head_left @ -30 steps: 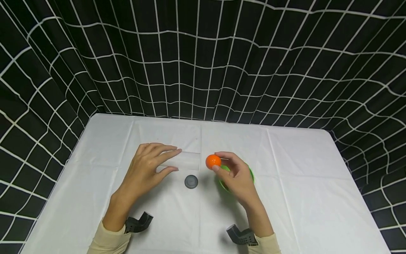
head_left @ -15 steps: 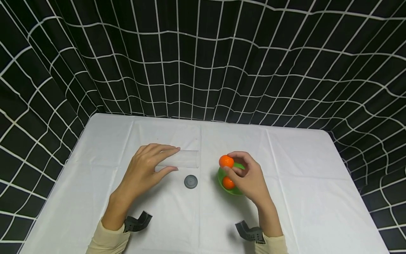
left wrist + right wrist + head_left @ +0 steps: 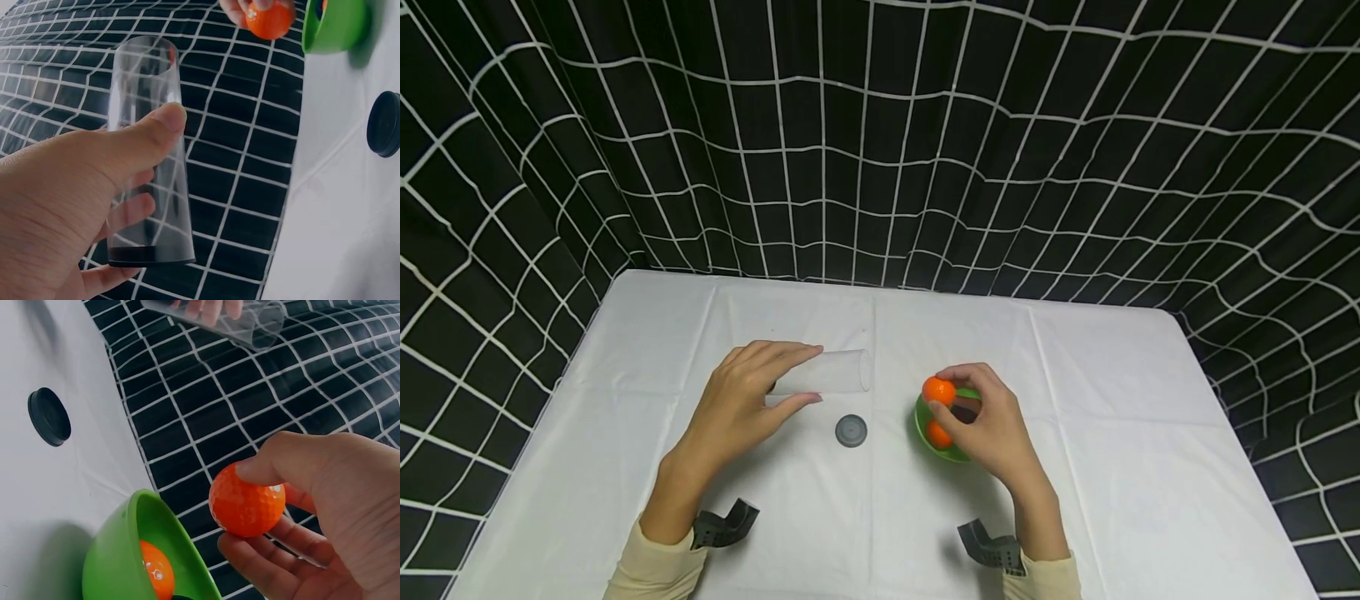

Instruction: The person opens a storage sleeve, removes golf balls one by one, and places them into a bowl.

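Note:
My left hand (image 3: 752, 392) grips a clear plastic tube (image 3: 150, 206) between thumb and fingers. Its dark-capped end lies toward the palm, and its open end points right in the head view. Nothing shows inside the tube. In my right hand (image 3: 988, 425), thumb and fingertips pinch an orange golf ball (image 3: 247, 500). That ball is above the far left part of a green bowl (image 3: 119, 556). Inside the bowl sits another orange golf ball (image 3: 156, 572), beside something dark that my right hand partly hides.
A round dark grey cap (image 3: 851, 430) lies on the white tablecloth (image 3: 1120, 467) between the hands, left of the bowl. Black curtain with white netting (image 3: 880, 167) rises behind the table and at both sides.
My right hand has drawn back rightward with the golf ball, from near the tube's mouth to over the bowl, then dipped slightly. The tube's open end has tilted a little; my left hand barely moved.

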{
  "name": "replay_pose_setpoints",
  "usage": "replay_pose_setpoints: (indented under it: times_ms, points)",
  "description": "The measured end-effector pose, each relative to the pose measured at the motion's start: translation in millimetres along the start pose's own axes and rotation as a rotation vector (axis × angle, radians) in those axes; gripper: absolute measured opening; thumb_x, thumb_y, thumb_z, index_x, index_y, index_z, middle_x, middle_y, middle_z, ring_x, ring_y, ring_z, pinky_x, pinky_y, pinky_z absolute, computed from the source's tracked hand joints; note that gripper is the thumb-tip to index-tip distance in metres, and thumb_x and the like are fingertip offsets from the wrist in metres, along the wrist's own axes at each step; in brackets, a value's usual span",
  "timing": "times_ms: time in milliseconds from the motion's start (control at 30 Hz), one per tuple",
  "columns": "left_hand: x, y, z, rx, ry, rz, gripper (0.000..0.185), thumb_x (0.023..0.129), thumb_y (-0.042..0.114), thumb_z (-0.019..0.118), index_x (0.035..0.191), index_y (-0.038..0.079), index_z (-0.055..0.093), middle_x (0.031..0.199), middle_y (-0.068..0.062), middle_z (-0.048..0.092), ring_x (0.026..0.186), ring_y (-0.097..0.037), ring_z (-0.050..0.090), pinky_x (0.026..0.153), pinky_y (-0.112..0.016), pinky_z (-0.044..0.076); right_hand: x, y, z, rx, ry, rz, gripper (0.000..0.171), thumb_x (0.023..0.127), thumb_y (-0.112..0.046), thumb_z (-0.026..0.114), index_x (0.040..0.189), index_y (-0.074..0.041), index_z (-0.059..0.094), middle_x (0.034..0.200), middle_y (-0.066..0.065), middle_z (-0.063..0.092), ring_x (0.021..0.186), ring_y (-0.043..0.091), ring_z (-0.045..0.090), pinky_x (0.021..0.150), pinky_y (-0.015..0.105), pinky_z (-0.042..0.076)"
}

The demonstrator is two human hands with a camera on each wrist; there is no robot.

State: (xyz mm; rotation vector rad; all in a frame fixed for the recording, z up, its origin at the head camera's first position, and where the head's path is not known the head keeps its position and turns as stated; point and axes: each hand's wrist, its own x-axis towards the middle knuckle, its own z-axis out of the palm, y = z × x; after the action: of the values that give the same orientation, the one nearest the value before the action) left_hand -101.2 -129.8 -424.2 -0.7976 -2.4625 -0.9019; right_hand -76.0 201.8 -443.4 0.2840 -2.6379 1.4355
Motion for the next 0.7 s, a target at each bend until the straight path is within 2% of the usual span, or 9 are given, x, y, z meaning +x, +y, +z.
replay_pose_setpoints:
  times_ms: [267,467,700]
  points:
    - [0.0,-1.3,1.7,-0.011,-0.017,-0.044,0.051,0.086,0.034,0.089,0.133,0.022,0.073,0.129,0.003,0.076,0.121,-0.022,0.070,0.101,-0.046,0.057,-2.2,2.5,1.2,-0.076,-0.006,-0.032,0.033,0.088,-0.001,0.083,0.117,-0.009,0.070,0.120,0.008,0.066,0.107,0.025,0.073,0.091,0.043,0.065]
    - [-1.3,-2.4,5.1,-0.021,-0.018,-0.060,0.052,0.085,0.033,0.090,0.132,0.021,0.073,0.126,0.002,0.077,0.120,-0.022,0.071,0.097,-0.045,0.060,-1.8,3.2,0.9,-0.148,-0.028,-0.068,0.031,0.089,-0.003,0.082,0.117,-0.010,0.071,0.120,0.006,0.067,0.112,0.022,0.070,0.095,0.038,0.064]
    - [-0.4,-4.4,8.3,-0.022,-0.006,-0.064,0.054,0.085,0.032,0.090,0.134,0.020,0.072,0.128,0.000,0.077,0.121,-0.023,0.072,0.101,-0.045,0.059,-1.3,3.0,-3.9,-0.180,-0.077,-0.036,0.033,0.088,-0.002,0.081,0.118,-0.008,0.071,0.122,0.007,0.068,0.111,0.023,0.071,0.096,0.040,0.063]
